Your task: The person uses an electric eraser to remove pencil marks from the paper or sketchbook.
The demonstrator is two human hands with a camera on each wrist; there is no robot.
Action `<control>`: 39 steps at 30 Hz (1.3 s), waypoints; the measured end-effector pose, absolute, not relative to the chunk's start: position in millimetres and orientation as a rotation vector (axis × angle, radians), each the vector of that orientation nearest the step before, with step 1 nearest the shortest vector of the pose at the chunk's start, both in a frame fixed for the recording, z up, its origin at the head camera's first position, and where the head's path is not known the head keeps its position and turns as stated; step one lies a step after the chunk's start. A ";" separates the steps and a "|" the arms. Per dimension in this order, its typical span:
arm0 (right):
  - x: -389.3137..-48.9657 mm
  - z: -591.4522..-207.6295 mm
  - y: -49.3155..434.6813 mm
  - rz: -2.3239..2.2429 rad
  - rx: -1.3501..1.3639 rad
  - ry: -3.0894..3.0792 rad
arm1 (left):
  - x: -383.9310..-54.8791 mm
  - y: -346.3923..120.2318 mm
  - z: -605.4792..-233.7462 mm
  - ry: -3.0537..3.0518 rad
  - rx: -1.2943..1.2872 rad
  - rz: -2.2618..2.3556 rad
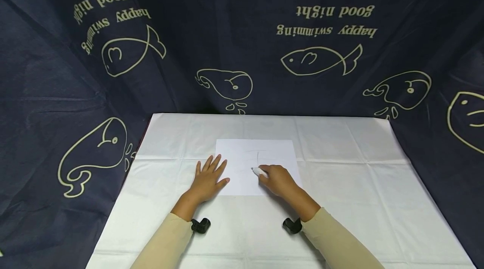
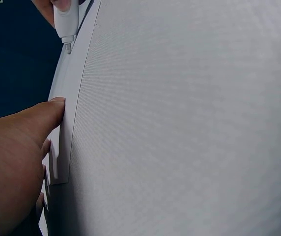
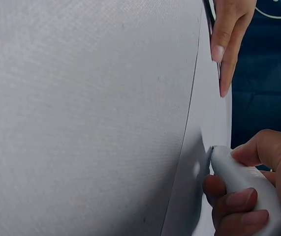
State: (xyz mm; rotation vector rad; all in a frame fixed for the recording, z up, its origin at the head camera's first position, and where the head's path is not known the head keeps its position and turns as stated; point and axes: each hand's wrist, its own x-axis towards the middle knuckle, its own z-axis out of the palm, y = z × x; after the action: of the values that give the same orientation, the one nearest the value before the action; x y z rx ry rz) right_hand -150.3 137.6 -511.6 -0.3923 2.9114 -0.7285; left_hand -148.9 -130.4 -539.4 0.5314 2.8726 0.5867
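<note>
A sheet of white paper (image 1: 236,155) lies on the white-covered table, with a thin dark upright line and fainter strokes near its middle. My left hand (image 1: 208,183) rests on the paper's left edge, fingers straight and spread. In my right hand (image 1: 279,180) I grip a thick white pen (image 1: 260,172), its narrow tip pointing left at the paper, just below the drawn line. The right wrist view shows thumb and fingers curled round the pen (image 3: 248,179). Seen from the left wrist, the pen (image 2: 66,22) has a small collar and a greyish tip.
White cloth with fold creases covers the table (image 1: 340,201). A dark blue curtain (image 1: 242,29) with fish and whale drawings and lettering hangs behind it and at the sides. Small black devices (image 1: 201,225) sit at both wrists, by the beige sleeves.
</note>
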 end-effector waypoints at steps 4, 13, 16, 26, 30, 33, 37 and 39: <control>-150.4 -511.7 137.1 -0.744 -0.393 2.889 | -149.0 -130.4 -539.6 2.874 0.531 0.580; -150.2 -510.4 135.6 -0.745 -0.409 2.904 | -149.1 -130.2 -538.6 2.868 0.533 0.591; -149.8 -510.0 134.9 -0.751 -0.419 2.896 | -149.1 -130.1 -538.3 2.871 0.535 0.591; -150.0 -510.9 133.7 -0.742 -0.420 2.893 | -148.8 -130.1 -538.6 2.867 0.538 0.599; -150.5 -511.3 132.8 -0.743 -0.410 2.901 | -148.9 -129.9 -538.6 2.870 0.540 0.602; -150.9 -511.6 132.2 -0.740 -0.416 2.902 | -148.7 -130.0 -538.3 2.869 0.539 0.604; -150.6 -511.1 131.0 -0.732 -0.437 2.889 | -148.2 -130.2 -537.7 2.866 0.538 0.600; -150.3 -510.5 130.5 -0.735 -0.426 2.889 | -148.0 -130.1 -537.3 2.866 0.538 0.605</control>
State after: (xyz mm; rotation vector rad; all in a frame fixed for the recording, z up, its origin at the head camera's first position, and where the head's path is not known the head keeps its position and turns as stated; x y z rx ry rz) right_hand -150.3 130.5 -510.5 -0.4257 2.8892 -0.7354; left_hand -148.0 -130.1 -537.3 0.5375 2.8660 0.6045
